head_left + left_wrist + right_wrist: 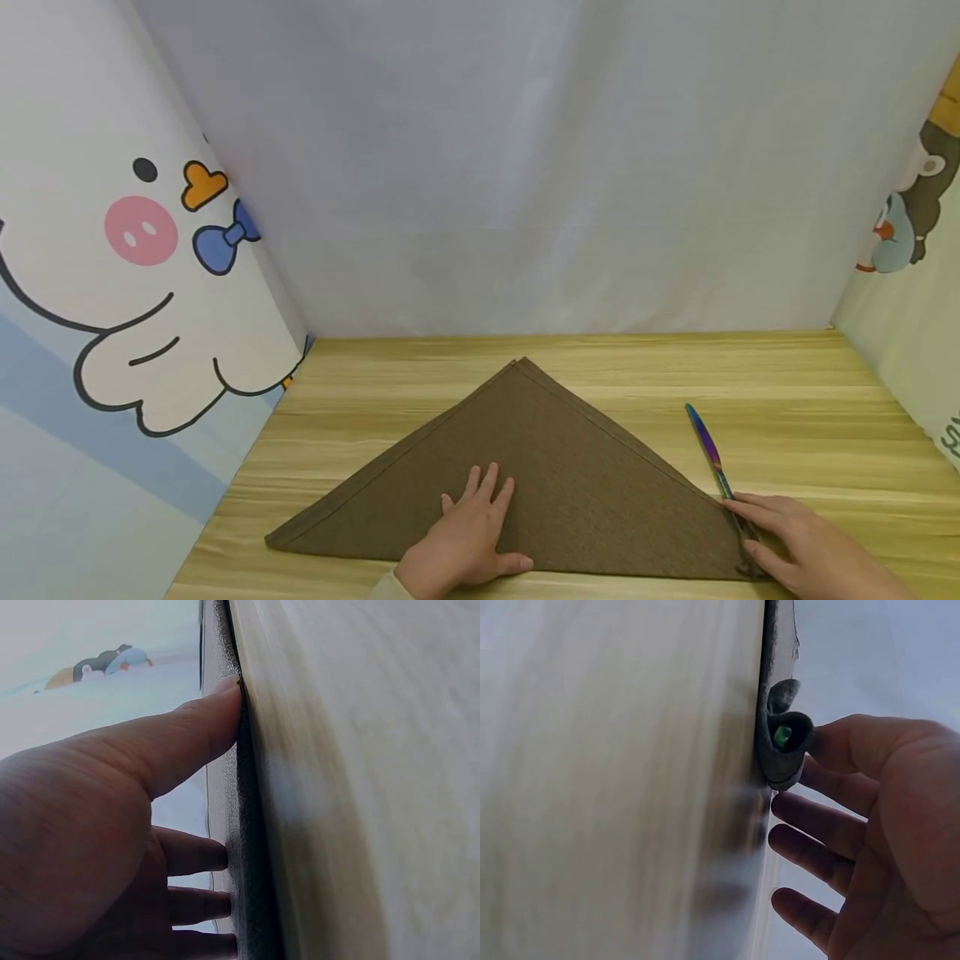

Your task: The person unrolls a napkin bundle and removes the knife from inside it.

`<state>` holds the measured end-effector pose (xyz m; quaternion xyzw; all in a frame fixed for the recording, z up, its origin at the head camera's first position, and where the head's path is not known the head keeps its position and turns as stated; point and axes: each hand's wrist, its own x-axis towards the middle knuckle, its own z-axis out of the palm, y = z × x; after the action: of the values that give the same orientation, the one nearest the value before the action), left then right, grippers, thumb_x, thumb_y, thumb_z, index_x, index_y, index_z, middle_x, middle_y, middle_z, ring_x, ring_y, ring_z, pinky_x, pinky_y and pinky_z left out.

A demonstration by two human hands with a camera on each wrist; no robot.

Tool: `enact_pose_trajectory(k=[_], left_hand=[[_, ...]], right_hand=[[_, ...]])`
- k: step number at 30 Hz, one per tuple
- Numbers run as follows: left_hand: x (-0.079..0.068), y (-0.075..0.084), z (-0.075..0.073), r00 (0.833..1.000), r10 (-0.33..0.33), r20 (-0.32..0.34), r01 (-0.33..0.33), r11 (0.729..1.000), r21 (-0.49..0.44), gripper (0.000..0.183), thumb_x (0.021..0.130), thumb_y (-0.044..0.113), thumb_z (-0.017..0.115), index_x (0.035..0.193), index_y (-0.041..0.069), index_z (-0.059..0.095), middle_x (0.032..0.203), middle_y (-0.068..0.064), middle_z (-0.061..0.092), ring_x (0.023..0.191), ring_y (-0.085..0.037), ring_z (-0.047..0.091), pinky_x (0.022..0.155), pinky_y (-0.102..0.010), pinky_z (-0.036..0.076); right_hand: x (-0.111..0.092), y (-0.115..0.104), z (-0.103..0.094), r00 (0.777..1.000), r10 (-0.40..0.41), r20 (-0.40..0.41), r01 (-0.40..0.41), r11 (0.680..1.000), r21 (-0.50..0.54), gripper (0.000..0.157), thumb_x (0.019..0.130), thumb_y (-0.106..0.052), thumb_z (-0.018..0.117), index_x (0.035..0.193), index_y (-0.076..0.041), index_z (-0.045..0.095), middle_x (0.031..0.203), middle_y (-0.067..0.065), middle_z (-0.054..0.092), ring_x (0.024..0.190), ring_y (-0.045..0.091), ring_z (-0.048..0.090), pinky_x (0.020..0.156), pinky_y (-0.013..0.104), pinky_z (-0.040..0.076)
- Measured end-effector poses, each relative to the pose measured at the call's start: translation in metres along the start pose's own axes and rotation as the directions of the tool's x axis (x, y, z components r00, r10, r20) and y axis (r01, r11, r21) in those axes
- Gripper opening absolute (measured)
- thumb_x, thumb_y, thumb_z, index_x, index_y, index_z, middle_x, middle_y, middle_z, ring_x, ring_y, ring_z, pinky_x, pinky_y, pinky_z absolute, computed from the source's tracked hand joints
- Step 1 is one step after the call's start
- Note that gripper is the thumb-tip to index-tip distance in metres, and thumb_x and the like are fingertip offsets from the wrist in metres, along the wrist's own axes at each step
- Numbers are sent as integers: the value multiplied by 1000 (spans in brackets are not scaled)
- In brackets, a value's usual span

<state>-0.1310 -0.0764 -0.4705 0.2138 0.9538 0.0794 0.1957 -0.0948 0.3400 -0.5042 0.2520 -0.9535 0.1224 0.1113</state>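
A brown cloth napkin (600,500) lies folded in a triangle, its peak pointing away from me and its long edge near me. My left hand (465,533) rests on it left of the middle, fingers spread, thumb along the near edge. At the right corner a table knife (707,442) with a rainbow sheen lies with its blade pointing away. The cloth corner is rolled about the handle, and a shiny green end (782,736) shows inside the roll (784,774). My right hand (813,546) pinches this roll between thumb and forefinger; its other fingers (817,825) are loosely extended.
Beneath everything is a wood-grain table (390,367). A pale cloth backdrop (480,208) hangs behind it. Side panels printed with cartoon figures stand at the left (67,225) and right (915,333).
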Motion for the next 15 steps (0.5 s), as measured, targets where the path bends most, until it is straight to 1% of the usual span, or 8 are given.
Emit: enact_pose_trajectory(k=[2, 3, 4, 5, 6, 9, 12, 15], left_hand=[[-1, 0, -1, 1000, 1, 0, -1, 1000, 2, 99, 79, 67, 61, 153, 11, 27, 159, -17, 12, 143, -41, 12, 93, -71, 33], [-1, 1, -1, 1000, 1, 0, -1, 1000, 4, 98, 79, 67, 61, 153, 11, 28, 159, -17, 12, 143, -41, 12, 93, -71, 33], [-2, 1, -2, 1000, 1, 0, -1, 1000, 5, 98, 79, 67, 61, 153, 11, 28, 159, -17, 12, 143, -41, 13, 93, -71, 33], [-2, 1, -2, 1000, 1, -1, -1, 1000, 5, 98, 79, 67, 61, 153, 11, 28, 159, -17, 12, 143, -41, 13, 93, -71, 33], [-2, 1, -3, 1000, 0, -1, 0, 1000, 5, 98, 79, 67, 62, 152, 11, 28, 159, -17, 12, 143, -41, 13, 94, -71, 33], [-2, 1, -2, 1000, 0, -3, 0, 1000, 7, 98, 79, 67, 62, 152, 11, 28, 159, -17, 13, 143, -41, 14, 93, -70, 33], [-2, 1, -2, 1000, 0, -4, 0, 1000, 9, 98, 79, 67, 61, 152, 11, 28, 159, -17, 13, 143, -41, 14, 93, -70, 33], [-2, 1, -1, 1000, 2, -5, -2, 1000, 10, 98, 79, 67, 61, 153, 11, 28, 159, -17, 12, 143, -41, 13, 93, -70, 33]], right_hand=[[0, 0, -1, 1000, 5, 16, -6, 1000, 4, 50, 78, -24, 80, 124, -11, 65, 120, 5, 64, 103, 28, 59, 75, 37, 52], [0, -1, -1, 1000, 11, 9, -11, 1000, 6, 49, 78, -25, 80, 123, -10, 66, 120, 5, 64, 103, 27, 59, 77, 32, 51], [0, -2, -2, 1000, 15, -3, -15, 1000, 13, 49, 78, -25, 81, 122, -9, 66, 120, 5, 64, 103, 27, 60, 78, 30, 51], [1, -3, -3, 1000, 22, -19, -22, 1000, 17, 48, 78, -26, 81, 121, -8, 67, 120, 4, 64, 103, 26, 60, 80, 24, 49], [2, -5, -3, 999, 29, -29, -28, 999, 18, 48, 78, -27, 81, 120, -8, 67, 119, 4, 65, 103, 25, 60, 81, 24, 49], [6, -10, -6, 997, 58, -41, -57, 998, 40, 49, 78, -33, 80, 118, -8, 68, 119, 4, 65, 103, 26, 61, 83, 28, 50], [10, -16, -8, 996, 88, 10, -89, 994, 57, 50, 81, -39, 77, 119, -8, 68, 120, 6, 64, 105, 29, 61, 79, 47, 51], [11, -20, -9, 993, 108, 48, -111, 991, 75, 53, 82, -44, 75, 120, -8, 68, 122, 7, 63, 108, 31, 60, 80, 50, 50]])
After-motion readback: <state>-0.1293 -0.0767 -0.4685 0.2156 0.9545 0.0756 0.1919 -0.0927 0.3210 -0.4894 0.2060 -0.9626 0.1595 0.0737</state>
